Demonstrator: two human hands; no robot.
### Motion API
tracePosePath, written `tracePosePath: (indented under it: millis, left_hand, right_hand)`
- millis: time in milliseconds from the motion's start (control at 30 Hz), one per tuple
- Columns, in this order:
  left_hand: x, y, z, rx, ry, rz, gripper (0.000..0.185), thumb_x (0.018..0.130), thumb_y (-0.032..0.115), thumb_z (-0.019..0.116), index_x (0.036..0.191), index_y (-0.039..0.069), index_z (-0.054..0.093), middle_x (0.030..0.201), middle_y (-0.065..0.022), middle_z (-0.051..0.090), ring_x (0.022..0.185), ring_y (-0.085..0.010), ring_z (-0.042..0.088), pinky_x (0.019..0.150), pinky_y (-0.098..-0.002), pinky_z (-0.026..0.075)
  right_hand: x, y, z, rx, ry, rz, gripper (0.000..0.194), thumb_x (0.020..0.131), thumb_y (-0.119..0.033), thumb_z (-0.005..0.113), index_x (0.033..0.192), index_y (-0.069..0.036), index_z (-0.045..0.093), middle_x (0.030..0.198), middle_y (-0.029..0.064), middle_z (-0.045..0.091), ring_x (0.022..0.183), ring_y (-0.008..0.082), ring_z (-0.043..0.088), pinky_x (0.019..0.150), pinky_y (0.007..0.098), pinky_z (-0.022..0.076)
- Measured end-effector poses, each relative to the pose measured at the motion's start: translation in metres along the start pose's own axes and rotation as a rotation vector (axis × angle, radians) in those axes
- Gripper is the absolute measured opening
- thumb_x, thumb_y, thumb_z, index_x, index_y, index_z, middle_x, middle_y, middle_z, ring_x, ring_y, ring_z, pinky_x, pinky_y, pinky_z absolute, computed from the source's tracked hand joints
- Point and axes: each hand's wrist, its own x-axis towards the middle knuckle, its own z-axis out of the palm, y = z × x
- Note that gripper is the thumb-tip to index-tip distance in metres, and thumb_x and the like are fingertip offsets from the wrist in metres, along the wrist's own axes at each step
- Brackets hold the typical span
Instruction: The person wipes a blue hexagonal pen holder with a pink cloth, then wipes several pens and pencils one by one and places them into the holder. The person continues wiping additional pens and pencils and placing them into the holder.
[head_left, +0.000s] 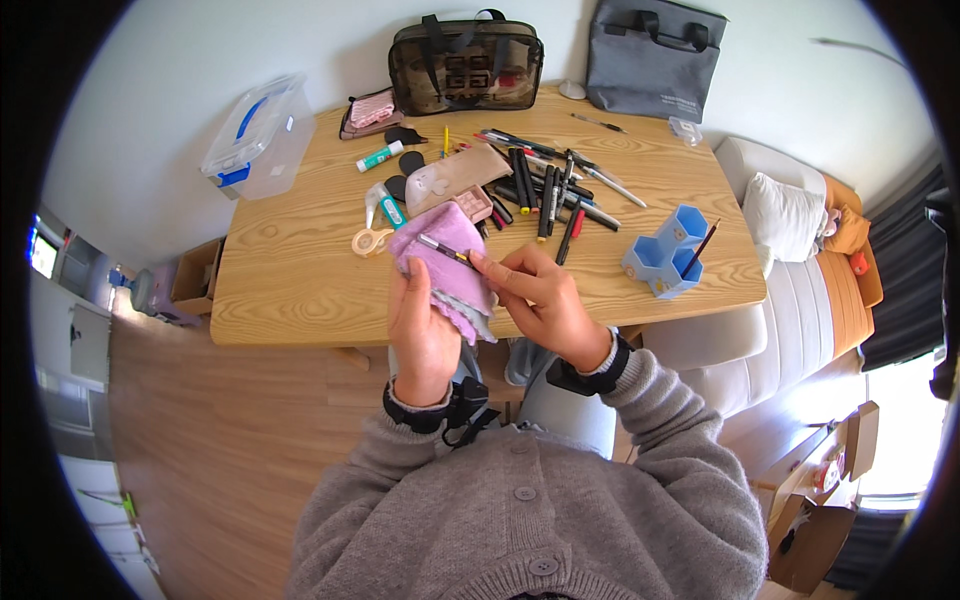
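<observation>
My left hand (426, 330) supports a folded purple cloth (442, 232) with a grey layer under it, the thumb raised at its left edge. Across the cloth lies a slim pen (442, 250), and the fingertips of my right hand (536, 292) pinch its right end. Beyond the hands, many pens and markers (551, 199) lie heaped on the wooden table (300, 277). Left of the heap are a glue stick (380, 157), a correction tape (390, 208) and a tape roll (370, 242). A blue hexagonal pen holder (664, 255) stands at the right with one pencil (702, 247) in it.
A clear lidded box (262, 139) stands at the back left. A translucent travel bag (466, 67) and a grey fabric bag (652, 64) stand along the back edge, with a pink pouch (371, 112) beside the travel bag. A sofa (787, 300) is at the right.
</observation>
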Motion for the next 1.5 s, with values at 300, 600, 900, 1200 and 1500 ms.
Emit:
tracePosePath:
  millis: [300,600,900,1200,1500]
  left_hand:
    - [0.0,-0.004,-0.002,-0.037,-0.017,-0.012,0.047,0.111,0.029,0.041,0.148,0.0,0.036,0.138,-0.0159,0.054,0.125,-0.0256,0.057,0.104,-0.0422,0.048]
    - [0.001,-0.003,-0.005,-0.008,0.014,0.014,0.048,0.111,0.03,0.041,0.148,0.0,0.036,0.14,-0.0159,0.053,0.126,-0.0257,0.056,0.106,-0.0428,0.047]
    - [0.0,-0.004,-0.003,0.018,0.021,0.001,0.046,0.111,0.028,0.04,0.147,-0.001,0.036,0.14,-0.0164,0.053,0.126,-0.0263,0.056,0.108,-0.0435,0.045]
    - [-0.002,-0.005,0.001,-0.004,0.016,-0.003,0.047,0.111,0.029,0.041,0.147,-0.001,0.037,0.14,-0.0158,0.053,0.128,-0.0254,0.055,0.109,-0.0424,0.044]
    - [-0.008,-0.007,0.006,0.021,-0.036,-0.056,0.046,0.111,0.026,0.041,0.148,-0.001,0.037,0.14,-0.0151,0.054,0.127,-0.0238,0.055,0.108,-0.0402,0.044]
  right_hand:
    - [-0.001,0.0,-0.001,0.072,-0.087,0.051,0.063,0.084,0.015,0.05,0.144,-0.004,0.057,0.089,0.0137,0.059,0.074,0.0238,0.059,0.069,0.0328,0.0511]
    - [-0.002,0.001,-0.001,0.008,-0.12,0.056,0.063,0.086,0.015,0.05,0.145,-0.004,0.055,0.089,0.0139,0.061,0.076,0.0231,0.06,0.07,0.0323,0.0511]
    - [-0.002,-0.002,0.002,-0.033,0.031,0.005,0.046,0.088,0.01,0.064,0.131,-0.006,0.068,0.096,0.0118,0.062,0.072,0.0211,0.061,0.068,0.0309,0.0516]
    - [-0.002,-0.003,0.0,-0.025,0.058,-0.025,0.054,0.08,0.013,0.06,0.126,-0.012,0.073,0.099,0.0111,0.062,0.085,0.0253,0.061,0.075,0.0337,0.0521]
    - [-0.002,-0.001,-0.002,-0.083,0.129,-0.066,0.053,0.081,0.013,0.062,0.127,-0.011,0.072,0.1,0.0116,0.061,0.085,0.0251,0.059,0.074,0.0332,0.0504]
